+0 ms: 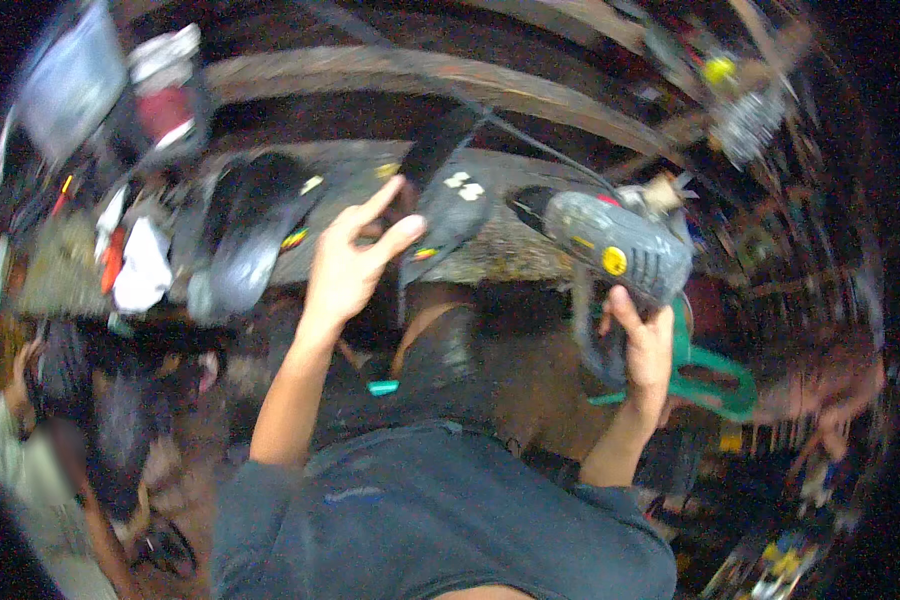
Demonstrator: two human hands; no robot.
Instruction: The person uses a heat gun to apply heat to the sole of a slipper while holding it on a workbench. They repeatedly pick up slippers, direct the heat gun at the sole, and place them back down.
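Observation:
My right hand (pixel 642 335) is wrapped round the handle of a grey heat gun (pixel 620 245) with a yellow dial, side vents and a black nozzle pointing left. My left hand (pixel 355 245) grips a dark shoe (pixel 457 215) at its near left side, forefinger stretched up and thumb apart. White patches and a small red, yellow and green tag show on that shoe; blur hides its exact shape. To its left, on the wooden bench (pixel 515 255), lies a similar dark shoe (pixel 245 235) with a like tag. The heat gun's nozzle is apart from the held shoe, to its right.
Left on the bench are a white cloth (pixel 145 265) and an orange-handled tool (pixel 113 260). A green frame-like object (pixel 715 380) lies below the heat gun. A dark cord (pixel 530 140) crosses the bench. Another person (pixel 45 490) is at lower left.

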